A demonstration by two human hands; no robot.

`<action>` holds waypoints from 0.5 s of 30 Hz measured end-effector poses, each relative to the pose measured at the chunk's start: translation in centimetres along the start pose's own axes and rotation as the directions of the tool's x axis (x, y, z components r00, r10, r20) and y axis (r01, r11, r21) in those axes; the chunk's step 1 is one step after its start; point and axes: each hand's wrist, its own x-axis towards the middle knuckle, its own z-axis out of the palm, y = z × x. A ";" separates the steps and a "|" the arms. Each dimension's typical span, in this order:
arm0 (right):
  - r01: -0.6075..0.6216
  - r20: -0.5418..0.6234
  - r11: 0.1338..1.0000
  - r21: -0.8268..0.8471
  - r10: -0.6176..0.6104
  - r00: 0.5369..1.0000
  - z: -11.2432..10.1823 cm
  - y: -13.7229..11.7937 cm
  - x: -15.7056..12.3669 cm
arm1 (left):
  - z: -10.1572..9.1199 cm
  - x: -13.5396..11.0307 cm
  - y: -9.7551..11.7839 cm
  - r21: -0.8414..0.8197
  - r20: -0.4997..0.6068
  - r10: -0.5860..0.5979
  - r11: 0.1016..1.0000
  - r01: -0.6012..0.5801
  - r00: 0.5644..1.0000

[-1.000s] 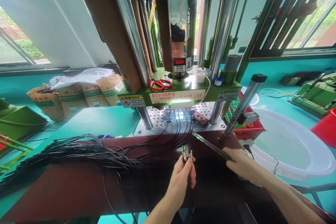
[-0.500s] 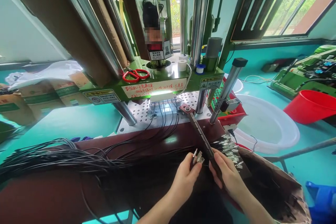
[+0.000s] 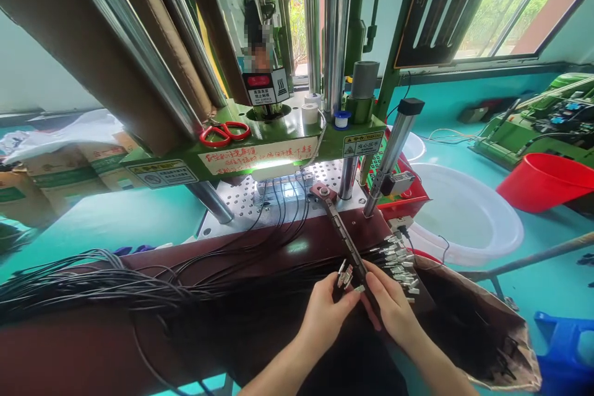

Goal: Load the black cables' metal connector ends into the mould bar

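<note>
My left hand is closed around a few small metal cable connectors, which stick up past the thumb and forefinger. One connector lies at the thumb tip, right beside a dark slotted metal bar. My right hand wraps round the near end of that bar. At its far end the bar is bolted to a reddish block by the press plate. Several black cables run from a clear mould under the press head. More silvery connectors lie in a row just beyond my right hand.
A thick bundle of black cables lies across the brown bench at left. The green press head carries red-handled scissors. A paper bag, a white tub and a red bucket stand at right.
My left hand has come closer to the bar, and a connector now shows at its thumb tip. My right hand still grips the bar. The whole view has shifted slightly.
</note>
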 end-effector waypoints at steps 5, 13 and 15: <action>0.015 -0.024 0.999 -0.031 -0.016 1.000 0.2 0.4 0.0 | 0.0 -0.1 0.1 0.077 -0.013 0.004 0.997 -0.003 1.000; 0.087 0.027 0.990 -0.112 -0.085 0.996 0.6 0.3 -0.3 | -0.4 0.0 -0.1 0.072 0.038 -0.002 0.997 -0.001 0.999; 0.055 0.009 0.997 -0.047 -0.055 0.998 0.5 0.1 -0.4 | -0.8 0.0 0.0 -0.001 0.068 -0.059 0.998 0.059 0.996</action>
